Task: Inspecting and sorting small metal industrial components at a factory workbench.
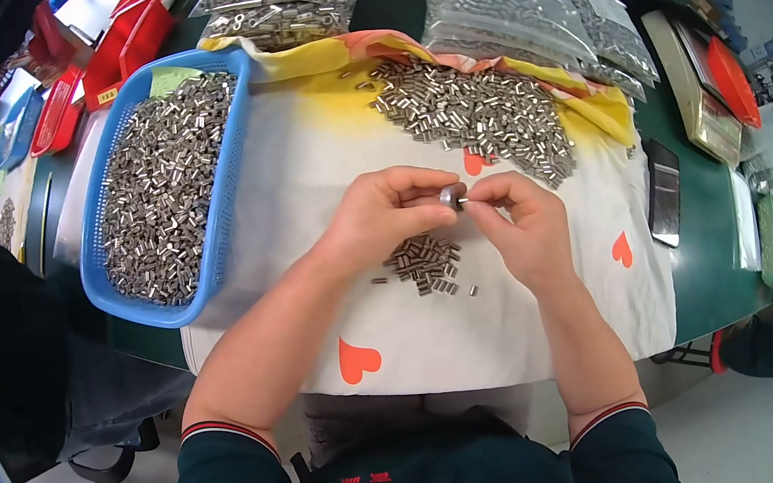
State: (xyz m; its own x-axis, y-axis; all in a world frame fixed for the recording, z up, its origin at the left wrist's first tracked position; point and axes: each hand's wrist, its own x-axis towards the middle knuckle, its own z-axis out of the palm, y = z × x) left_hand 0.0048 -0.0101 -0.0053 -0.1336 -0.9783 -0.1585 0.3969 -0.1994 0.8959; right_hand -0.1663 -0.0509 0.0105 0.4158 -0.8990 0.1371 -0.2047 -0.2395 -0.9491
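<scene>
My left hand (373, 215) is closed on a small round metal piece (449, 197), held between the thumb and fingertips above the cloth. Against its right side, my right hand (526, 226) pinches a tiny metal pin (464, 200); most of the pin is hidden by the fingertips. Just below the hands lies a small heap of short metal cylinders (425, 264), with a few loose ones beside it. A larger spread of shiny metal cylinders (478, 118) lies beyond my hands. The white cloth (482, 347) with orange hearts lies under both heaps.
A blue basket (223, 206) full of metal cylinders stands at left. Clear bags of metal parts (507, 9) lie along the back. Red bins (120, 61) sit at far left, a phone (664, 190) at right. One person (11, 338) is at left, another (772, 344) at right.
</scene>
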